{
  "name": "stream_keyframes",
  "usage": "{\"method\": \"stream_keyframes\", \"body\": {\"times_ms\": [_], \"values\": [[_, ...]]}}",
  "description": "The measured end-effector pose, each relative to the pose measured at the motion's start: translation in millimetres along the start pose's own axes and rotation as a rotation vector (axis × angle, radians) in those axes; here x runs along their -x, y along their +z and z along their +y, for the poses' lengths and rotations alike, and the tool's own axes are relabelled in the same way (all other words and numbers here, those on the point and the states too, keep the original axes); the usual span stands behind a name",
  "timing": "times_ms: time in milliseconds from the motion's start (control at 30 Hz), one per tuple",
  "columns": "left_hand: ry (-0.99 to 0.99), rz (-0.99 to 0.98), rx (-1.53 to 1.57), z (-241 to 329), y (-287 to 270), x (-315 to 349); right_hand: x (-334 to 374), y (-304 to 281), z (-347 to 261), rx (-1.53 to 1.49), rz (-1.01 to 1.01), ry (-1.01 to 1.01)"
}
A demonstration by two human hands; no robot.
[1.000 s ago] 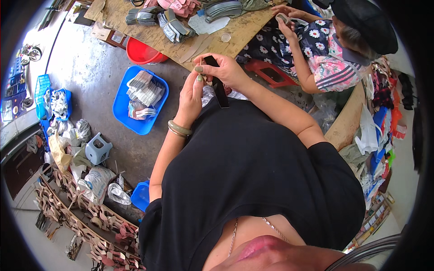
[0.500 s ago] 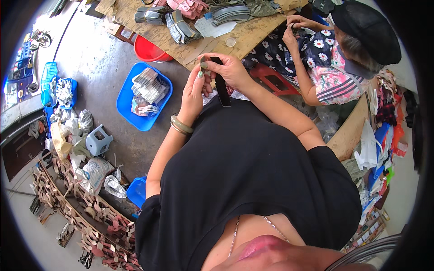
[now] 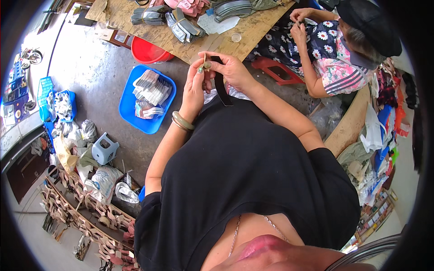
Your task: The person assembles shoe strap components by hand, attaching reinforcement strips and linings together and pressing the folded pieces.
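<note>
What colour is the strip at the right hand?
The strip is black, clearest in the head view.

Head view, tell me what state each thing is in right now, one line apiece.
Black strip, held, slightly curved
Right hand, closed on the strip
Left hand, fingers bent, meeting the right hand's; grip unclear
Large blue basin, holding stacked pieces
Red basin, partly hidden by the table
Light grey bundle, banded
Blue-grey stool, unoccupied

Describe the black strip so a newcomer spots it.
Start at the wooden table, then drop below its near edge to the wearer's right hand. The black strip runs down from that hand; its long, narrow shape sets it apart from the broad black shirt.
</note>
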State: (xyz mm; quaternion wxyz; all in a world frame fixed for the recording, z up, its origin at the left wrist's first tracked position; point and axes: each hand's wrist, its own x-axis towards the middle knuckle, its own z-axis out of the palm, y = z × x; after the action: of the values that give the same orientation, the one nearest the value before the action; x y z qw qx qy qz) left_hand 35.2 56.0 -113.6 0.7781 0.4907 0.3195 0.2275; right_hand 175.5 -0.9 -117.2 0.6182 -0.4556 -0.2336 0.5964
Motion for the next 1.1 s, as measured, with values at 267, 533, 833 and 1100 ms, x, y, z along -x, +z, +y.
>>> {"method": "stream_keyframes", "body": {"times_ms": [267,533,833,1100], "values": [[-0.012,-0.053,-0.143,9,-42,-5,-14,35,12,-0.004,0.091,-0.008],[-0.080,-0.083,-0.003,9,-57,-13,-24,44,21,0.030,0.166,-0.047],[-0.004,-0.075,-0.158,19,-53,-20,-25,43,19,0.186,0.155,-0.089],[0.128,-0.107,-0.383,8,-52,-34,-15,38,4,0.081,0.185,-0.075]]}}
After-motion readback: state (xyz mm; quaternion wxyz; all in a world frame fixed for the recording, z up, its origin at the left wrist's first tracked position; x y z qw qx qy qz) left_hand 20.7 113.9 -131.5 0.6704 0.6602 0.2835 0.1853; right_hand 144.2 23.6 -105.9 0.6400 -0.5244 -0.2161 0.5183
